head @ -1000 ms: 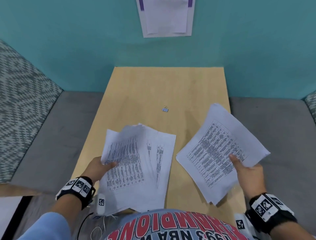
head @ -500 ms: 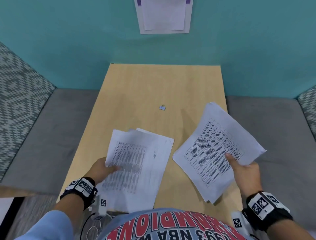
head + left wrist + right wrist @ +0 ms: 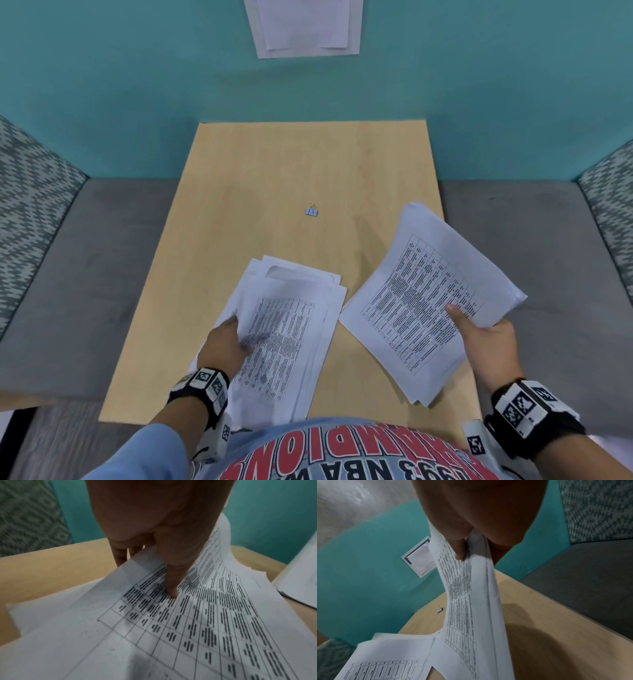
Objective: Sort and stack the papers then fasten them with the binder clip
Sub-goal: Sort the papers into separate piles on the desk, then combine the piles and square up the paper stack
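A loose pile of printed sheets (image 3: 284,329) lies on the wooden table (image 3: 308,164) near its front edge. My left hand (image 3: 226,339) pinches the top sheet (image 3: 197,615) at its left edge, thumb on the printed table, fingers beneath. My right hand (image 3: 486,339) holds a second sheaf of papers (image 3: 428,294) tilted above the table's right side, thumb on top (image 3: 459,550). A small pale-blue binder clip (image 3: 311,210) lies alone on the table beyond both stacks, also seen in the right wrist view (image 3: 440,609).
A teal wall (image 3: 137,85) with a posted notice (image 3: 305,27) backs the table. Grey bench seats (image 3: 85,274) flank it on both sides, with patterned cushions (image 3: 30,205) at the outer edges.
The left pile has been drawn together from a fan into a narrower stack. My left hand moved inward onto the top sheet. The right sheaf stayed in about the same place.
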